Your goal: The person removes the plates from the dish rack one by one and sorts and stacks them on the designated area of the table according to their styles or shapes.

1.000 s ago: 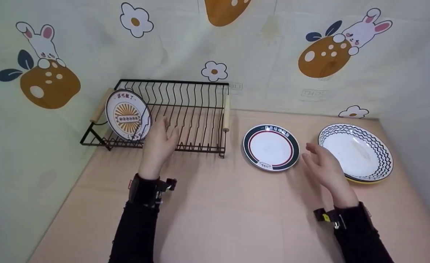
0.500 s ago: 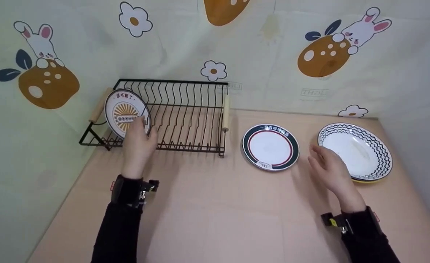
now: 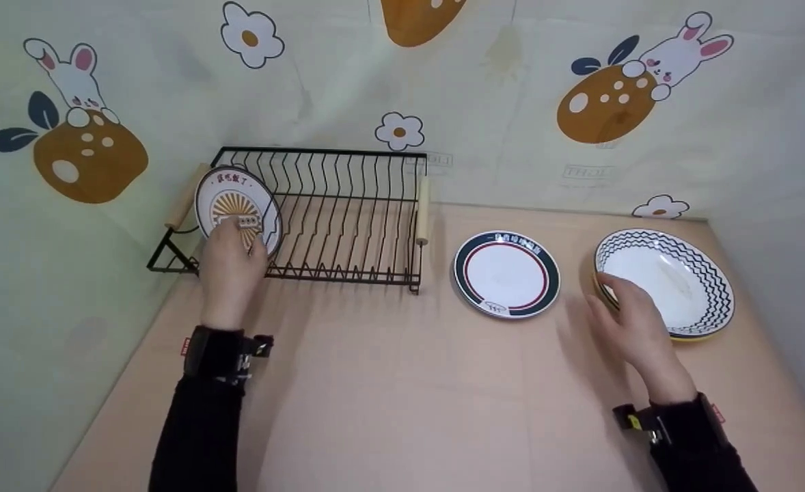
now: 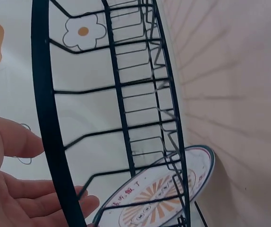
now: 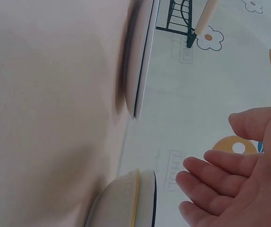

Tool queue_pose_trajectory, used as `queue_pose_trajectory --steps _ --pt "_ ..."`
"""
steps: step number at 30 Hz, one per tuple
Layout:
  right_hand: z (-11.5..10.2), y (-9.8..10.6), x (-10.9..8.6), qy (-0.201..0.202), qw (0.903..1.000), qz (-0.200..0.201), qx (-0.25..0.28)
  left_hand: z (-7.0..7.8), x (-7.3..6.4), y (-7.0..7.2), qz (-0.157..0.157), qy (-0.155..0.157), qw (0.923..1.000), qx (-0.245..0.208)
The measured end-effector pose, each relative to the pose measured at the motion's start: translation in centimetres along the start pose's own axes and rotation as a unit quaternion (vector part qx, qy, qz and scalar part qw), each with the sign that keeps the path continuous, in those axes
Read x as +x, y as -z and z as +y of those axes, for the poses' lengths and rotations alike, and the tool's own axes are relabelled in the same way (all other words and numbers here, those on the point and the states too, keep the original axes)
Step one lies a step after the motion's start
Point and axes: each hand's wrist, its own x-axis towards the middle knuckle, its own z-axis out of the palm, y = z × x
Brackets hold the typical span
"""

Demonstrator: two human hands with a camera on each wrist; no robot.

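Note:
A white plate (image 3: 228,195) with an orange sunburst and red lettering leans in the left end of a black wire dish rack (image 3: 348,225). My left hand (image 3: 228,273) is in front of that plate, hiding its lower part in the head view. The left wrist view has its fingers (image 4: 41,196) nearly straight by a dark bar of the rack; contact with the plate cannot be made out. My right hand (image 3: 631,318) hovers at the left rim of a white bowl (image 3: 669,287) with black wavy lines, fingers (image 5: 220,177) loosely extended and holding nothing.
Between the rack and the bowl, a plate (image 3: 507,275) with a dark green rim and red ring lies flat on the table (image 3: 402,410). A yellow edge shows beneath the bowl's rim. Wooden handles (image 3: 424,210) flank the rack, and a patterned cloth wall (image 3: 498,102) stands behind.
My left hand has moved left along the rack, from beside the sunburst plate to in front of it. My right hand has shifted slightly right and down, along the bowl's left side.

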Motion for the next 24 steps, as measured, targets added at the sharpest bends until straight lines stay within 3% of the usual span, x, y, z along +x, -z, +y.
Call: queue_pose_trajectory --steps 16,24 --pt "1.1 0.8 -0.9 0.003 0.9995 0.011 -0.028 -1.7 1.8 1.9 0.009 0.053 0.9976 0.043" --pt "1.7 1.2 -0.8 0.003 0.9992 0.016 -0.037 -2.2 2.5 2.5 -0.014 0.074 0.9959 0.05"
